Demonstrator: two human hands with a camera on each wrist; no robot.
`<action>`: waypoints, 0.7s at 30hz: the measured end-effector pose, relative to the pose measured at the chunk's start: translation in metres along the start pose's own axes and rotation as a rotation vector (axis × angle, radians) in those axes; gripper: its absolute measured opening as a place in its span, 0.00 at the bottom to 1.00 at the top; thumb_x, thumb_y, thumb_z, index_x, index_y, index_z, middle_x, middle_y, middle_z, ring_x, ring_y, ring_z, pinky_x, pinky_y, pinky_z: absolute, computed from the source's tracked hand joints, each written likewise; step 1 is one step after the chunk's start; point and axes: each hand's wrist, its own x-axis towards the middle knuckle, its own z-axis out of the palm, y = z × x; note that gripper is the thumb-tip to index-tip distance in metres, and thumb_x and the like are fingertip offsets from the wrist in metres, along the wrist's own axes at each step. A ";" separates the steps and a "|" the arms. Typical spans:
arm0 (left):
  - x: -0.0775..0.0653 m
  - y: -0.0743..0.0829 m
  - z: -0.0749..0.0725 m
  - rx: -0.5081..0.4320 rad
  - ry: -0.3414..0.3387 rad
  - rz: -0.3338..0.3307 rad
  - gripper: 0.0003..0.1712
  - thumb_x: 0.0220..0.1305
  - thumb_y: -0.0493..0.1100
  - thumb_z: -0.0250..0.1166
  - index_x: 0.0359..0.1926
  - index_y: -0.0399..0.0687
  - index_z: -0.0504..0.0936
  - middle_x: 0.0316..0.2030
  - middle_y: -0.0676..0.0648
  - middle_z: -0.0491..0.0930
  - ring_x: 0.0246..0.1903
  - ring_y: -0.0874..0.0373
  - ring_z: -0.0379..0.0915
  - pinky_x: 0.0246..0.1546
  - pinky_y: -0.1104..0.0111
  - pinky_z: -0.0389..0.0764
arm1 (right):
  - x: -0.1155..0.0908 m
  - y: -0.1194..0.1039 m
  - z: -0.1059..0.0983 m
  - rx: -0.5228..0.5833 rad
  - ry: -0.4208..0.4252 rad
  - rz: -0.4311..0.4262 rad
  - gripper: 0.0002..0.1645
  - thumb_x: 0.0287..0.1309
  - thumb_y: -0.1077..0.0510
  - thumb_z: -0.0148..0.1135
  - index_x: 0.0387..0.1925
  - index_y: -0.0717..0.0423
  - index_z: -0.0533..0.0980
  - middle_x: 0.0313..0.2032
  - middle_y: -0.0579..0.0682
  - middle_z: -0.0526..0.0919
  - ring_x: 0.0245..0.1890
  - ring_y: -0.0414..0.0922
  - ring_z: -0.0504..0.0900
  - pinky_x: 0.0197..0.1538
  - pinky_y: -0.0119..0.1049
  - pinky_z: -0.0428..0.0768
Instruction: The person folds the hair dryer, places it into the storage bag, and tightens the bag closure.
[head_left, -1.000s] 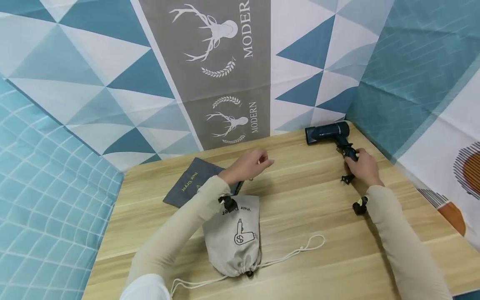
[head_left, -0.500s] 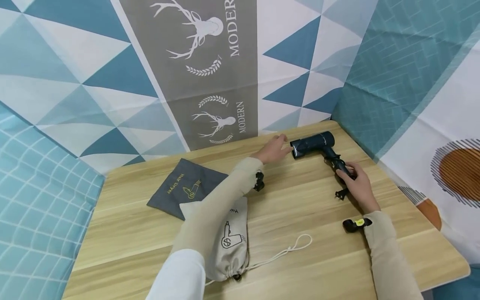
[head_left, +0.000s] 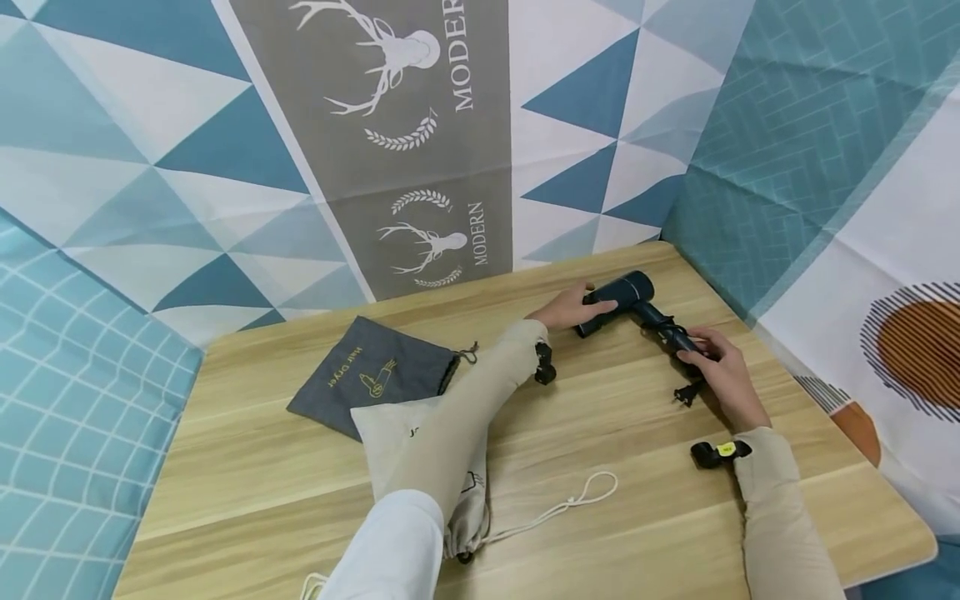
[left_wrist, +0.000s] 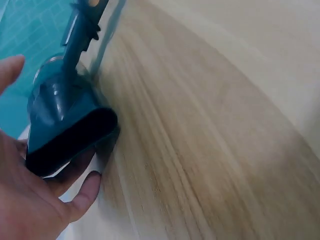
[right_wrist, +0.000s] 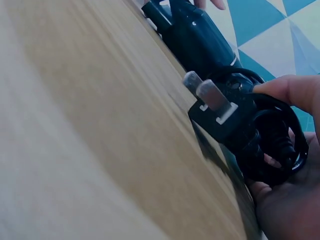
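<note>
A dark hair dryer with a flat nozzle lies near the back right of the table, its black cord wound round the handle. My right hand grips the end of the handle with the cord bundle; in the right wrist view a two-prong plug sticks out beside the thumb. My left hand is at the nozzle. In the left wrist view its spread fingers reach beneath the nozzle opening, while the thumb stands a little apart from the barrel.
A grey drawstring pouch printed "Hair Dryer" lies left of centre. A light drawstring bag overlaps it, partly hidden under my left arm, its white cord trailing right. Patterned cloth walls border the wooden table.
My left hand has moved right, from above the pouches to the dryer's nozzle. My right hand keeps hold of the handle, and the dryer has turned, its nozzle end swinging toward me.
</note>
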 end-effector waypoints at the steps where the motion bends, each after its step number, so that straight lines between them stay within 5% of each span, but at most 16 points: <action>1: 0.001 -0.002 0.001 -0.019 0.009 -0.017 0.47 0.68 0.72 0.51 0.76 0.49 0.56 0.73 0.46 0.60 0.70 0.51 0.60 0.65 0.58 0.67 | -0.001 0.000 -0.001 0.002 -0.015 -0.004 0.34 0.68 0.51 0.62 0.69 0.60 0.65 0.48 0.45 0.72 0.43 0.35 0.70 0.42 0.22 0.70; 8: -0.001 0.000 0.002 -0.058 0.033 -0.040 0.41 0.68 0.70 0.53 0.68 0.45 0.68 0.64 0.46 0.70 0.58 0.54 0.71 0.55 0.62 0.74 | -0.004 0.002 -0.007 0.052 -0.090 -0.003 0.36 0.72 0.47 0.56 0.73 0.60 0.60 0.48 0.49 0.69 0.44 0.40 0.69 0.44 0.25 0.70; 13: -0.006 0.009 -0.008 -0.087 0.033 -0.038 0.39 0.68 0.72 0.51 0.52 0.40 0.73 0.41 0.48 0.72 0.36 0.58 0.67 0.39 0.66 0.72 | -0.005 0.002 -0.005 0.221 -0.094 0.009 0.33 0.71 0.50 0.58 0.71 0.58 0.63 0.49 0.45 0.69 0.46 0.39 0.70 0.44 0.23 0.72; 17: -0.014 0.011 -0.021 -0.226 -0.052 -0.121 0.45 0.68 0.72 0.51 0.68 0.42 0.65 0.55 0.44 0.71 0.51 0.52 0.71 0.52 0.59 0.73 | -0.008 -0.003 -0.002 0.353 -0.165 -0.004 0.30 0.70 0.56 0.59 0.69 0.57 0.65 0.51 0.45 0.69 0.47 0.38 0.71 0.44 0.24 0.73; 21: -0.020 0.008 -0.027 -0.322 -0.157 -0.184 0.53 0.65 0.74 0.53 0.79 0.55 0.46 0.75 0.46 0.54 0.72 0.47 0.55 0.67 0.52 0.63 | -0.009 -0.009 0.005 0.455 -0.264 -0.018 0.28 0.71 0.60 0.57 0.68 0.59 0.64 0.53 0.47 0.68 0.48 0.38 0.71 0.45 0.25 0.74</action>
